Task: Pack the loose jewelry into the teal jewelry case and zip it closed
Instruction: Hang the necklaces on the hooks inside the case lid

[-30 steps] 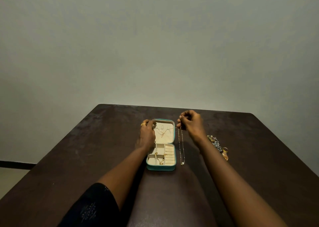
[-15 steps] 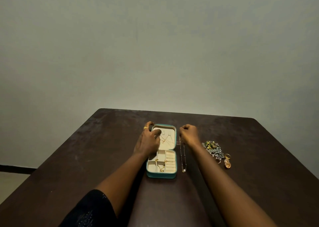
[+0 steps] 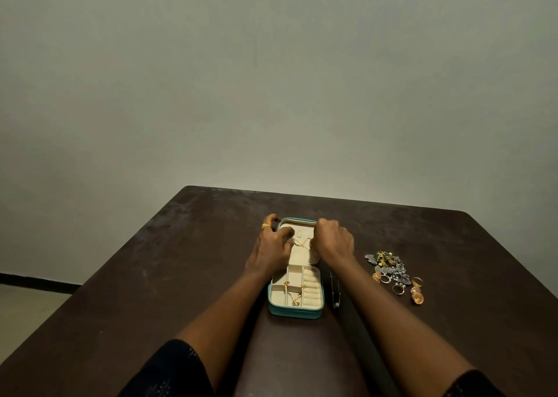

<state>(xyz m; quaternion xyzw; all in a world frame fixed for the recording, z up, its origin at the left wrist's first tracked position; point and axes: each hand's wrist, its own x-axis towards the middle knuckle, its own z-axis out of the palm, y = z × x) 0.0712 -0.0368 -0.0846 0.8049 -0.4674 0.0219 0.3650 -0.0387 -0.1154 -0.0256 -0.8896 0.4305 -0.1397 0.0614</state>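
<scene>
Case (image 3: 295, 312) lies open, teal outside, cream inside; left hand (image 3: 268, 252) grips lid (image 3: 302, 258), right hand (image 3: 333, 241) curled, hold unclear.

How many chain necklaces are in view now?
3: gold chain on the lid of the teal case; gold pendant chain in its tray; thin silver chain on the table beside it. The loose pile may hide more.
</scene>
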